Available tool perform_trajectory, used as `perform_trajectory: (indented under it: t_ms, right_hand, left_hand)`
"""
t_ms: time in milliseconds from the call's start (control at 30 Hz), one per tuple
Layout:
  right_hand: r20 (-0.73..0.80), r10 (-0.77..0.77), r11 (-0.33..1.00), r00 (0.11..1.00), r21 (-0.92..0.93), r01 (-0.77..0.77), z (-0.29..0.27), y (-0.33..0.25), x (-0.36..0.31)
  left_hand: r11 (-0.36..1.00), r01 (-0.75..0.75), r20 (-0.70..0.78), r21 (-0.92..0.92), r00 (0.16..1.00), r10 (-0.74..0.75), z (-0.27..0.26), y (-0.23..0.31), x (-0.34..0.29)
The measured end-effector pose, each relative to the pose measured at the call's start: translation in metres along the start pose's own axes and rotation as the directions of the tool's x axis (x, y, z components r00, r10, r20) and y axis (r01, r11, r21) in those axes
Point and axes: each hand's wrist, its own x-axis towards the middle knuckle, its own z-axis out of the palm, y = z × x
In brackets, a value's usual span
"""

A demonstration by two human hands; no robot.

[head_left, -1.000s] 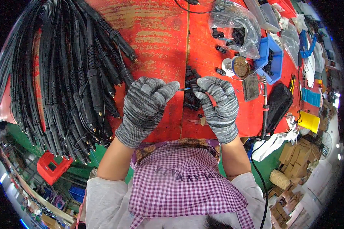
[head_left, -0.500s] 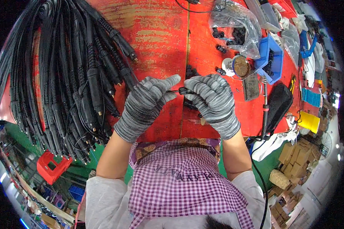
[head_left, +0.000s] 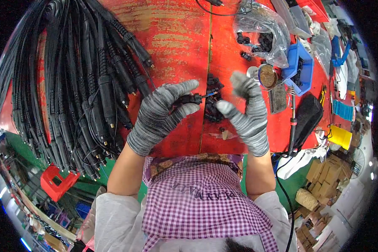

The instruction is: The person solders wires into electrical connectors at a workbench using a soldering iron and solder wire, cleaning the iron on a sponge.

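Note:
My left hand (head_left: 155, 117), in a grey striped knit glove, pinches a black cable connector (head_left: 192, 98) between thumb and fingers. Thin wires (head_left: 209, 95), one of them bluish, stick out of its right end. The right hand (head_left: 252, 119), gloved alike, is held apart from the connector with its thumb and fingers spread; its fingertips are smeared by motion, and nothing shows between them. Between the hands, small black parts (head_left: 214, 84) lie on the red table (head_left: 176, 54). Beside my left hand hangs a thick bundle of black cables (head_left: 105, 92) with plug ends.
To the right stand a soldering iron (head_left: 293, 122), a round tin of brown material (head_left: 268, 76), a flat grey block (head_left: 277, 100) and a blue bin (head_left: 307, 77) of black parts. Behind them lies a clear plastic bag (head_left: 277, 27). A black pouch (head_left: 308, 113) sits near the right edge.
The right hand has let go of the black connector and moved right, its fingers opening. The left hand keeps hold, and the connector with its wires now shows.

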Motion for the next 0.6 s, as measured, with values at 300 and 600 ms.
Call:
perform_trajectory:
  t_ms: [300,600]
  right_hand:
    - [0.198,0.358,0.747,0.912,0.525,-0.408,0.034,0.005,-0.006]
    - [-0.029,-0.025,0.997,0.999,0.068,0.027,0.033,0.011,-0.011]
  left_hand:
    - [0.992,-0.077,-0.076,0.101,0.993,0.085,0.000,0.000,-0.001]
    - [0.743,-0.232,-0.127,0.628,0.911,0.393,0.005,-0.015,-0.006]
